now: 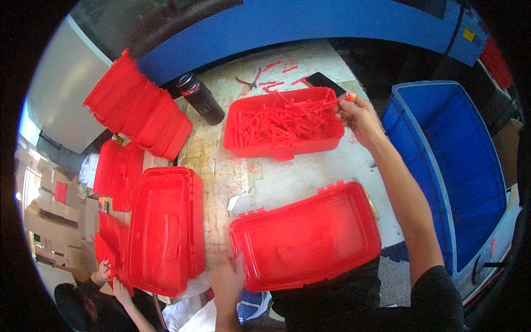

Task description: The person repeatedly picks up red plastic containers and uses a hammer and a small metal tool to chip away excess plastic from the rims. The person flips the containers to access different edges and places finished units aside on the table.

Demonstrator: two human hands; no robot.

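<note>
Picking, seemingly: right hand [354, 110] fingers pinching red piece [335, 102], red bin's [250, 149] 3 o'clock; left hand [227, 276] blurred, red shell's [310, 238] 8 o'clock, grip unclear. Next likely needs clean lift.

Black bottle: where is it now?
In the head view, the black bottle is on the table, upper left, between the stacked red containers on its left and the red box of red pieces on its right.
</note>
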